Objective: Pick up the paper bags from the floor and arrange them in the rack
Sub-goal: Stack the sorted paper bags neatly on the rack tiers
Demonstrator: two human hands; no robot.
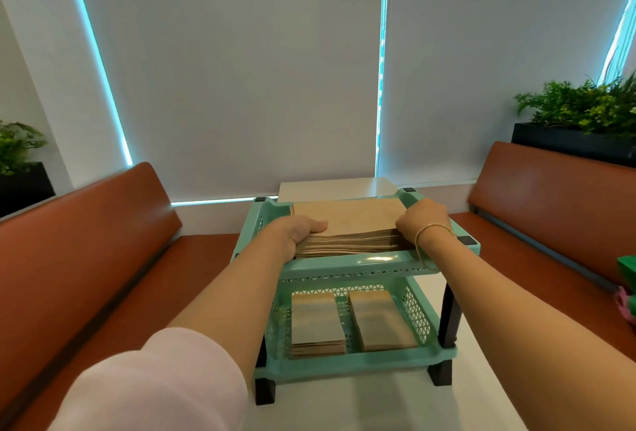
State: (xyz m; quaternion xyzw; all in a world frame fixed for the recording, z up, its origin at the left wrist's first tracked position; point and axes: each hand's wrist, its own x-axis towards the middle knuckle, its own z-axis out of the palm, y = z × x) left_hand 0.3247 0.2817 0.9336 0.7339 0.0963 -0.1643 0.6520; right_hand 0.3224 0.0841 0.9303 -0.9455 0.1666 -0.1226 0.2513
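Note:
A mint-green two-shelf plastic rack [364, 265] with dark legs stands on a white table. A thick stack of flat brown paper bags [347, 224] lies on its top shelf. My left hand [298, 229] grips the stack's left end, thumb on top and fingers under it. My right hand [421, 219] grips the right end with curled fingers. On the lower shelf lie two smaller stacks of brown bags, one on the left [316, 322] and one on the right [377, 319].
The white table [378, 406] runs between two brown benches, left [86, 241] and right [550, 196]. Planters with green plants stand behind them at left [17, 155] and right [581, 114]. A green and pink object [628, 289] sits at the right edge.

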